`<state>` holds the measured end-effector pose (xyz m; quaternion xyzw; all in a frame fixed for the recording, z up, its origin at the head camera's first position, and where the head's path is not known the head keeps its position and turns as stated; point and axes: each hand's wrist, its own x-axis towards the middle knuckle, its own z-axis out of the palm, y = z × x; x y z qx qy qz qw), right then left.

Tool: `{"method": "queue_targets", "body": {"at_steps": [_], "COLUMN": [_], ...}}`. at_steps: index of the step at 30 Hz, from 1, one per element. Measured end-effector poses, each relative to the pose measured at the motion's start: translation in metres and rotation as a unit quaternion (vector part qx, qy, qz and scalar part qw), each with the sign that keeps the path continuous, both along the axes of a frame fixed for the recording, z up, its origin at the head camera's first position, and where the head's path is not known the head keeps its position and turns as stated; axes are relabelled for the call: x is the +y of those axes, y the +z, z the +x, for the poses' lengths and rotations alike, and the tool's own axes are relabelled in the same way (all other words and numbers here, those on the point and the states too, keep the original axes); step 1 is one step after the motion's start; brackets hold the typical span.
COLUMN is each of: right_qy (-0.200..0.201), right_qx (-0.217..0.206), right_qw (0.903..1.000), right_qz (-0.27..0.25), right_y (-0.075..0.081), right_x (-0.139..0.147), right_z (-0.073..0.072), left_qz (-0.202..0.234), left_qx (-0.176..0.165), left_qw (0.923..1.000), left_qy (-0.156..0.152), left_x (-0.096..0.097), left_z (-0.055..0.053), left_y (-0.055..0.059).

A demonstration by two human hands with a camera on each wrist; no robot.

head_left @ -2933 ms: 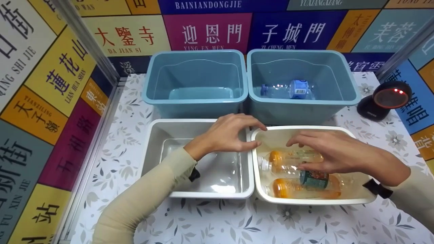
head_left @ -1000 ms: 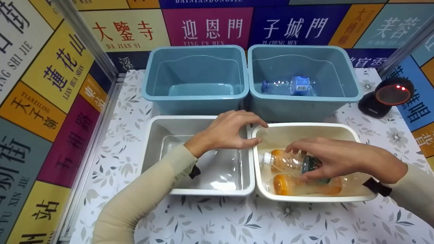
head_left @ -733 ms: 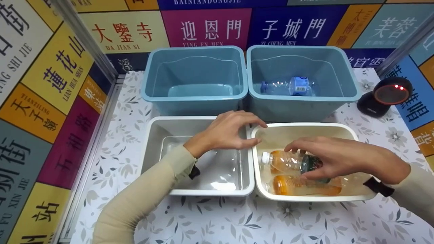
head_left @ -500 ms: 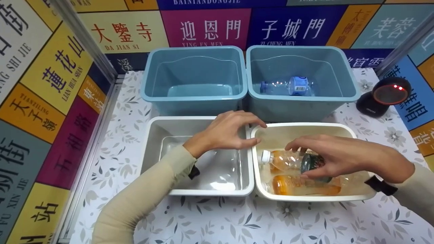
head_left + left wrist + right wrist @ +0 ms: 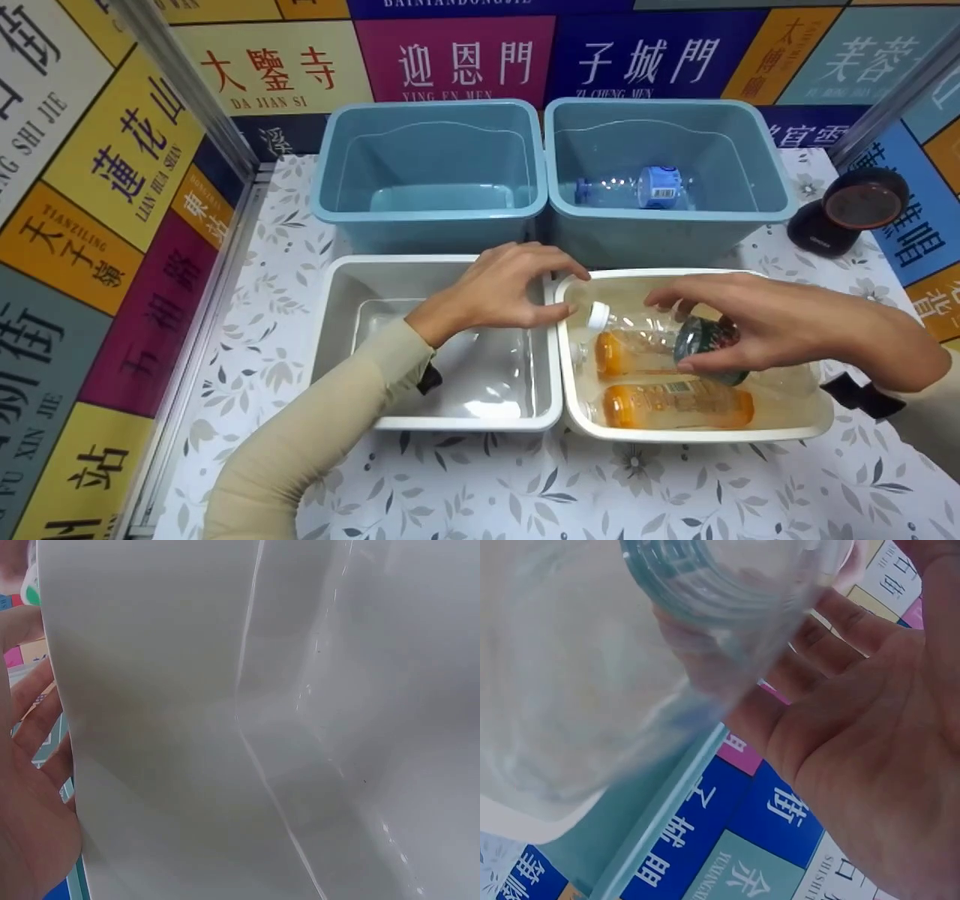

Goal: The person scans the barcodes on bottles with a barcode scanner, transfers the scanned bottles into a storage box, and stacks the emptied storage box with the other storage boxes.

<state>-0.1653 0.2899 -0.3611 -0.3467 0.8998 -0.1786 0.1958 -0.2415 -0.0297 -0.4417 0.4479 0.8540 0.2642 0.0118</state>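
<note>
My right hand point(image 5: 757, 322) grips a clear plastic bottle point(image 5: 645, 324) by its dark green label. The bottle's white cap points left, and it is tilted a little above the cream bin's contents. Below it in the cream bin point(image 5: 814, 420) lie two bottles with orange ends, a front bottle point(image 5: 679, 405) and a rear bottle point(image 5: 619, 356) partly hidden. My left hand point(image 5: 506, 289) hovers over the grey-white bin point(image 5: 442, 424), fingers loosely bent, fingertips by the adjoining rims; contact cannot be told. In the right wrist view the held bottle point(image 5: 570, 690) is blurred beside my palm.
Behind stand two blue bins, a left bin point(image 5: 427, 217) and a right bin point(image 5: 675, 216). A blue-labelled bottle point(image 5: 660, 187) lies in the right one. A black scanner-like device point(image 5: 847, 214) stands at the right. Printed panels point(image 5: 457, 60) enclose the back and sides.
My right hand has closed on the green-labelled bottle and lifted it slightly, its cap end rising and the orange bottles showing more. My left hand has stayed put. The device's red lights are off.
</note>
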Motion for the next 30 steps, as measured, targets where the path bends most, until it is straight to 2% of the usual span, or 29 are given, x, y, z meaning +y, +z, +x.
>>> {"method": "queue_targets", "body": {"at_steps": [5,14,23,30], "right_qy": [-0.021,-0.026,-0.044,-0.040], "right_qx": [-0.005,0.038,0.041,0.063], "right_qw": [0.9998,0.9988,0.9981,0.9970], "right_qz": [-0.003,-0.017,-0.011,-0.020], "right_y": [0.007,0.014,0.019,0.022], "right_x": [0.004,0.011,0.014,0.019], "right_z": [-0.001,-0.005,-0.007,-0.007], "left_qz": [0.001,-0.005,-0.006,-0.003], "left_qx": [0.001,0.002,0.005,0.000], "left_qw": [1.0000,1.0000,1.0000,1.0000], "left_qy": [0.000,-0.001,0.000,-0.001], "left_x": [0.000,0.000,-0.001,0.000], "left_z": [0.000,0.001,0.000,0.000], "left_y": [0.000,0.000,0.001,-0.001]}}
